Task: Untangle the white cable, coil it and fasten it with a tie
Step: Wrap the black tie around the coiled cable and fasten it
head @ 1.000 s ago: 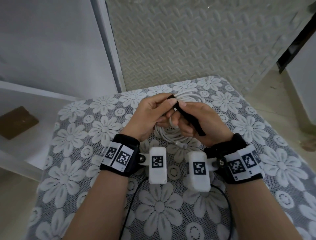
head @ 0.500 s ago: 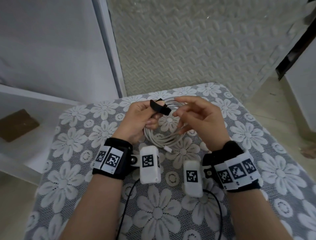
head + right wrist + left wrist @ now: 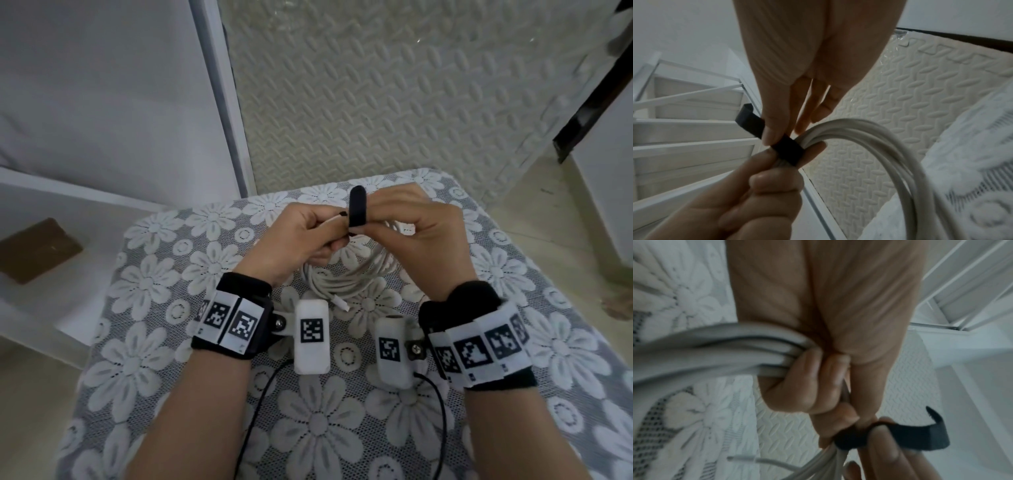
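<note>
White cable (image 3: 346,274) is gathered into a coil of several loops, held just above the flowered lace tablecloth (image 3: 144,284). One loose plug end (image 3: 342,304) hangs at the near side of the coil.

Left hand (image 3: 301,236): fingers curled tight round the bundled strands at the coil's far-left edge; the left wrist view shows four or five strands clamped together under the fingertips. Grip looks firm.

Right hand (image 3: 421,226): thumb and forefinger pinch the black hook-and-loop tie (image 3: 356,210) where it meets the bundle. The other fingers are extended and apart, holding nothing. The tie already passes round the strands in a band; its free tail (image 3: 748,116) stands up and curls away from the bundle, unfastened.

Assessment: coiling appears complete and fastening is in hand, near the end of the task.

Recommendations for the step:
- Keep the left-hand clamp close beside the band so that no strand slips out while the tail is drawn.
- Pull the tail snug before laying it down; a slack band would likely let the loops spread.
- Lay the tail flat onto the wrapped part, square to the strands, and press along its length.
- Check that the plug end is not trapped under the band.

Whether the tie's fastening faces are turned towards each other cannot be told from these views.
</note>
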### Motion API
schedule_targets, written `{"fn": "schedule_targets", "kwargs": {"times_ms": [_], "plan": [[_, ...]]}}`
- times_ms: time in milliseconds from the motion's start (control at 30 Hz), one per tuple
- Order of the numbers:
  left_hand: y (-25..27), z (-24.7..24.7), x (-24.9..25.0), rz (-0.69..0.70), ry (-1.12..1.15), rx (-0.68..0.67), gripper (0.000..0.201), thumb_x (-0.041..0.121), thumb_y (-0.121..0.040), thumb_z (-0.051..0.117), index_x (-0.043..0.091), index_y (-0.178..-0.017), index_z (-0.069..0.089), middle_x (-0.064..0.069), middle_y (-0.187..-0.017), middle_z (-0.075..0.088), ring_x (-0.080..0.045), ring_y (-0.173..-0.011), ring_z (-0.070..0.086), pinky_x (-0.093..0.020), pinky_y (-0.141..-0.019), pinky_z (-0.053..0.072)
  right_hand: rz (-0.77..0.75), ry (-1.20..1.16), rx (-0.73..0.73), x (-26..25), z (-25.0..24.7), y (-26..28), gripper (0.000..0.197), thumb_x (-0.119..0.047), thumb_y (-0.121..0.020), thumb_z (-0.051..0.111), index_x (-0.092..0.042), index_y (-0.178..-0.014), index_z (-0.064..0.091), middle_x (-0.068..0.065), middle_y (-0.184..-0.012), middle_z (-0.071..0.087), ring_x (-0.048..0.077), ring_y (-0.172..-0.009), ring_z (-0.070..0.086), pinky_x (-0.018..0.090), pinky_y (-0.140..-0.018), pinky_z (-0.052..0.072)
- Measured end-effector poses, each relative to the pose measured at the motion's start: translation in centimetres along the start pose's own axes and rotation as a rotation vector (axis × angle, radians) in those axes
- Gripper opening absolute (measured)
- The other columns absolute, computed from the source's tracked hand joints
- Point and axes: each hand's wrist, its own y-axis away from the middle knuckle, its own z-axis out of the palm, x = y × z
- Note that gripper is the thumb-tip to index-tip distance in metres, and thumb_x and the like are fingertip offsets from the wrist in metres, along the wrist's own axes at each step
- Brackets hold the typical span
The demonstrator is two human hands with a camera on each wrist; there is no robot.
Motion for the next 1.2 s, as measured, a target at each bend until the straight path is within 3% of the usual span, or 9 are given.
{"fn": "schedule_targets", "kwargs": {"times_ms": [133, 400, 500, 633, 767, 833, 933, 1067, 1200], "plan": [[0.1, 0.3, 0.4, -0.021, -0.037, -0.041, 0.021, 0.008, -0.095, 0.046, 0.002, -0.103, 0.065, 0.003, -0.055, 0.048, -0.006, -0.041, 0.028, -0.019, -0.042, 0.02, 0.085, -0.1, 0.003, -0.1, -0.4, 0.3, 0.01, -0.005, -0.077, 0.074, -0.005, -0.087, 0.076, 0.005, -0.09, 0.074, 0.016, -0.09, 0.069, 0.028, -0.085, 0.052], [0.2, 0.5, 0.6, -0.004, 0.003, -0.106, 0.021, 0.019, -0.089, 0.051, 0.017, -0.1, 0.068, 0.001, -0.056, 0.048, -0.004, -0.042, 0.028, -0.027, -0.045, 0.015, 0.146, -0.185, 0.03, -0.3, -0.4, 0.3, 0.012, -0.007, -0.076, 0.075, -0.013, -0.086, 0.074, 0.006, -0.083, 0.073, 0.014, -0.078, 0.066, 0.025, -0.077, 0.052], [0.1, 0.6, 0.6, 0.003, -0.01, -0.114, 0.021, 0.019, -0.09, 0.048, 0.012, -0.1, 0.065, 0.003, -0.056, 0.049, -0.003, -0.041, 0.029, -0.024, -0.045, 0.016, 0.146, -0.164, 0.048, -0.4, -0.2, 0.2, 0.011, -0.008, -0.075, 0.076, -0.014, -0.084, 0.074, 0.006, -0.079, 0.071, 0.012, -0.073, 0.063, 0.021, -0.073, 0.048], [0.1, 0.5, 0.3, 0.014, -0.011, -0.129, 0.02, 0.017, -0.095, 0.045, 0.01, -0.102, 0.063, 0.006, -0.057, 0.051, -0.001, -0.043, 0.031, -0.016, -0.042, 0.021, 0.163, -0.141, 0.069, -0.5, 0.1, 0.2, 0.009, -0.011, -0.075, 0.076, -0.012, -0.084, 0.074, 0.007, -0.079, 0.071, 0.018, -0.074, 0.063, 0.018, -0.072, 0.046], [0.1, 0.5, 0.3, 0.006, 0.061, -0.104, 0.023, 0.021, -0.087, 0.047, 0.005, -0.095, 0.062, 0.004, -0.057, 0.05, -0.003, -0.043, 0.027, -0.018, -0.042, 0.017, 0.189, -0.138, 0.095, -0.9, 0.4, 0.0, 0.006, -0.01, -0.076, 0.076, -0.012, -0.081, 0.073, 0.002, -0.078, 0.07, 0.01, -0.076, 0.061, 0.014, -0.073, 0.044], [0.1, 0.7, 0.4, 0.013, 0.091, -0.12, 0.027, 0.028, -0.081, 0.051, 0.003, -0.088, 0.059, 0.003, -0.058, 0.05, -0.004, -0.043, 0.027, -0.021, -0.043, 0.016, 0.213, -0.144, 0.092, -0.9, 0.3, -0.1, 0.006, -0.01, -0.077, 0.075, -0.012, -0.08, 0.072, 0.002, -0.079, 0.07, 0.013, -0.078, 0.063, 0.02, -0.074, 0.049], [0.2, 1.1, 0.5, 0.031, 0.025, -0.118, 0.038, 0.026, -0.085, 0.054, -0.01, -0.097, 0.056, 0.005, -0.057, 0.046, -0.002, -0.043, 0.028, -0.017, -0.042, 0.019, 0.255, -0.165, 0.069, -0.8, 0.1, -0.3, 0.01, -0.009, -0.077, 0.075, -0.011, -0.086, 0.071, 0.005, -0.081, 0.071, 0.019, -0.08, 0.068, 0.038, -0.079, 0.056], [0.2, 1.5, 0.3, 0.05, -0.089, -0.09, 0.041, 0.02, -0.088, 0.05, -0.014, -0.112, 0.054, 0.012, -0.053, 0.046, 0.0, -0.044, 0.03, -0.013, -0.043, 0.025, 0.306, -0.23, 0.063, -0.8, -0.2, -0.2, 0.02, -0.007, -0.078, 0.075, -0.016, -0.094, 0.065, 0.002, -0.074, 0.071, 0.017, -0.075, 0.07, 0.036, -0.077, 0.056], [0.2, 1.3, 0.8, 0.062, -0.159, -0.092, 0.034, 0.017, -0.093, 0.05, -0.015, -0.106, 0.055, 0.007, -0.058, 0.05, 0.001, -0.044, 0.034, -0.011, -0.044, 0.027, 0.314, -0.274, 0.104, -1.1, -0.2, -0.3, 0.029, -0.006, -0.077, 0.075, -0.017, -0.093, 0.054, 0.006, -0.072, 0.071, 0.024, -0.07, 0.069, 0.039, -0.077, 0.055]]}}
